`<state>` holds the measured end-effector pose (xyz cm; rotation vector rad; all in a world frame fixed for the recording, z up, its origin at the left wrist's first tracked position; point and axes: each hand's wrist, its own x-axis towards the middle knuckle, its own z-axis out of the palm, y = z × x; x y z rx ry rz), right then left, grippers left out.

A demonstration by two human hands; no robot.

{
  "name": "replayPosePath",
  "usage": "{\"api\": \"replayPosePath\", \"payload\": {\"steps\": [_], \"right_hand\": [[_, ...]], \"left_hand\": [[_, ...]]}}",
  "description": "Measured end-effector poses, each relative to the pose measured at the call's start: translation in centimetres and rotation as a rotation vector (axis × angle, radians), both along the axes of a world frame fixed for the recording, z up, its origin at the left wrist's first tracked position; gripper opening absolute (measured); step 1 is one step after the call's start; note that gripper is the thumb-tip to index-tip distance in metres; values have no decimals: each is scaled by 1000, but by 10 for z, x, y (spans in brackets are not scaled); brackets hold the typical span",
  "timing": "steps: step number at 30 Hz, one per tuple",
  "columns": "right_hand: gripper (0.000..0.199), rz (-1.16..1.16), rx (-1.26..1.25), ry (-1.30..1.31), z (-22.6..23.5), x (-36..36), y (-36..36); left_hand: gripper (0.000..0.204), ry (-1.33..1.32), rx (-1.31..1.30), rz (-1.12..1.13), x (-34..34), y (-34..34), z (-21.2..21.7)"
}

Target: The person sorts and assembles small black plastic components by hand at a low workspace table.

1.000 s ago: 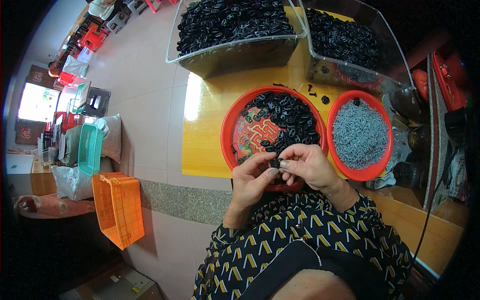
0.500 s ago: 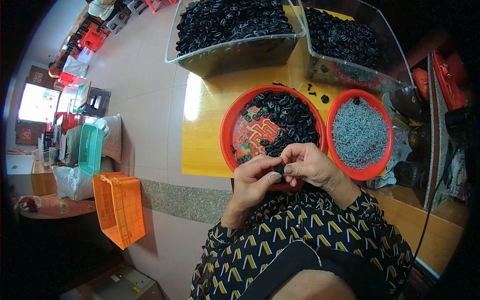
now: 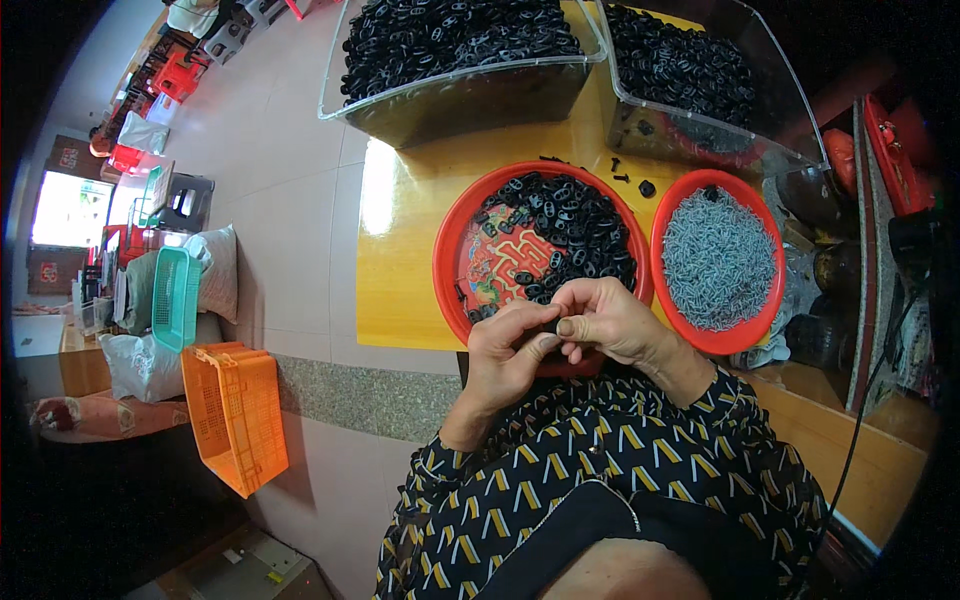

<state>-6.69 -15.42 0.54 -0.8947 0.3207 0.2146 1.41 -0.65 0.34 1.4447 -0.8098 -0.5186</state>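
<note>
My left hand (image 3: 508,352) and my right hand (image 3: 608,322) meet over the near rim of a round red tray (image 3: 447,262). Both are closed in a pinch, thumbs and fingertips nearly touching. Between them is a small black plastic part (image 3: 550,327), mostly covered by the fingers. Inside the tray lies a heap of black oval plastic pieces with two holes (image 3: 590,225), spread over a printed bottom. Right of it stands a red basin (image 3: 660,290) full of small silvery screws (image 3: 718,262), with one black piece lying on top.
Two clear plastic bins (image 3: 460,72) (image 3: 720,128) of black pieces stand at the back of the yellow table (image 3: 395,300). A few loose black parts (image 3: 647,188) lie before them. An orange crate (image 3: 235,415) and a green basket (image 3: 176,298) are at the left. A dark cable (image 3: 850,465) hangs at the right.
My hands stay together at the tray's near rim, with the fingers slightly shifted around the black part. The whole view has moved a little.
</note>
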Motion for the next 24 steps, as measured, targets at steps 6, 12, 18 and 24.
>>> {"api": "replayPosePath", "payload": {"steps": [6, 12, 18, 24], "right_hand": [[17, -18, 89, -27, -6, -3, -1], [17, -39, 89, -22, 6, -5, -4], [12, -43, -46, -15, 16, -4, 3], [5, -131, -227, 19, 26, 3, 3]], "left_hand": [[26, 10, -36, 22, -1, 0, -3], [27, 313, -61, 41, -5, 4, -10], [28, 296, -64, 36, -6, 7, -7], [30, 306, -124, 36, -9, 12, -8]]}}
